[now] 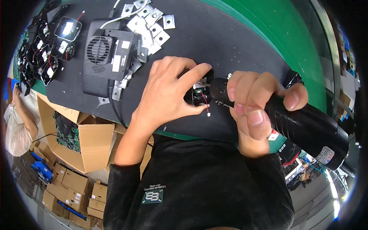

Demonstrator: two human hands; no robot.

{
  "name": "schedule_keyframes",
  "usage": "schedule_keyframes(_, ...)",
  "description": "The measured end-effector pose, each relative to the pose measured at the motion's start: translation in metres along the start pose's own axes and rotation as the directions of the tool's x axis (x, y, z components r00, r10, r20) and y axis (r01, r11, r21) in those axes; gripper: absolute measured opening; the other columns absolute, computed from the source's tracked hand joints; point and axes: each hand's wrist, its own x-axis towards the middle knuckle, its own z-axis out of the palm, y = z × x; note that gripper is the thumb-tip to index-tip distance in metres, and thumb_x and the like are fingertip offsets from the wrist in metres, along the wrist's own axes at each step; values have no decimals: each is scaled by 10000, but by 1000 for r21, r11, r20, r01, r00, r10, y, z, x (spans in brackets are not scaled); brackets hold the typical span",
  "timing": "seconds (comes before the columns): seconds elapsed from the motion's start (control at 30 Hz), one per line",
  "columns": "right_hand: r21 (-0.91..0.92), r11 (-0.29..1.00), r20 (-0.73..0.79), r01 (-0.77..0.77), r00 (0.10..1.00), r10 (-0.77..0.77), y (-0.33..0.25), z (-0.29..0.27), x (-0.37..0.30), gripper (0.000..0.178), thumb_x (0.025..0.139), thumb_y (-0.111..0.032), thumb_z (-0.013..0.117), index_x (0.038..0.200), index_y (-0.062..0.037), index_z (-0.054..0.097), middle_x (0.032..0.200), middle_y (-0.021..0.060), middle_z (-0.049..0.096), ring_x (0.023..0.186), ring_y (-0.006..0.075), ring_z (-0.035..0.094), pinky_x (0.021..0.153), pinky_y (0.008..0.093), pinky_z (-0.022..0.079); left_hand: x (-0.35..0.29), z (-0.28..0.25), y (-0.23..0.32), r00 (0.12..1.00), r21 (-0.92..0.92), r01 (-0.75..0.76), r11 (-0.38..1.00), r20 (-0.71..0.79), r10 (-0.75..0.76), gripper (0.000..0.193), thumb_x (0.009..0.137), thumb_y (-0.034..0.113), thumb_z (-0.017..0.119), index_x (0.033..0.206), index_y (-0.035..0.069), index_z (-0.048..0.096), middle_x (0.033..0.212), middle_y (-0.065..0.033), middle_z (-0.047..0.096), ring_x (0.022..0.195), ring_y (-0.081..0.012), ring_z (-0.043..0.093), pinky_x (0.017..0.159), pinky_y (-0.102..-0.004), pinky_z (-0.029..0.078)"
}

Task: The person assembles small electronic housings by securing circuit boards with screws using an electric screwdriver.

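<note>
Black power driver (306,120): we see it slant, nose toward 10 o'clock, tail toward 4.
Right hand (251,100): wrapped round its front half.
Left hand (166,90): curled about a small casing (201,99) at its 3 o'clock.
Hidden: driver's bit, casing's finger-covered side; we cannot make out either.

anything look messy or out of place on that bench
Nothing looks clearly damaged. The silver square metal plates look untidy, overlapping at mixed angles beside the black plastic box with a round fan grille. A thin red wire hangs from the small black housing in the left hand, its white connector plugged into nothing.
</note>
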Motion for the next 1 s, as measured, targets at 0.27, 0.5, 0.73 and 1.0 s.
schedule_keyframes(0.27, 53, 997, -174, 61, 983, -51, -27, 8, 2, 727, 844, -21, 620, 1444, -257, 285, 803, -28, 509, 681, 138, 497, 705, 360, 420, -6, -9, 13, 1000, 148, -4, 989, 30, 0, 714, 582, 354, 830, 1201, 90, 590, 1084, -91, 585, 1065, -284, 521, 944, -403, 366)
schedule_keyframes(0.5, -24, 981, -249, 193, 949, -193, -79, -38, -25, 518, 833, -169, 642, 1319, -239, 479, 728, -73, 437, 633, 57, 450, 702, 263, 353, -26, -115, -33, 806, 447, 219, 868, -584, 97, 725, 590, 214, 834, 1235, 35, 556, 1216, -149, 573, 1120, -335, 529, 1011, -399, 383)
schedule_keyframes(0.73, -205, 970, -483, 134, 847, -219, -57, -49, -56, 591, 855, -126, 617, 1388, -234, 386, 721, -20, 430, 628, 119, 457, 650, 329, 385, -38, -172, -115, 897, 745, 345, 571, -440, 32, 752, 682, 308, 834, 1337, 121, 514, 1369, -209, 480, 1269, -367, 447, 1058, -442, 351)
schedule_keyframes(1.0, -419, 900, -589, 122, 718, -372, -54, -67, -56, 630, 841, -85, 636, 1399, -142, 351, 683, 14, 481, 599, 150, 497, 647, 388, 458, -98, -143, -74, 850, 386, 306, 870, -523, -66, 334, 858, 18, 655, 1180, -16, 572, 1156, -114, 632, 963, -194, 604, 823, -303, 476)
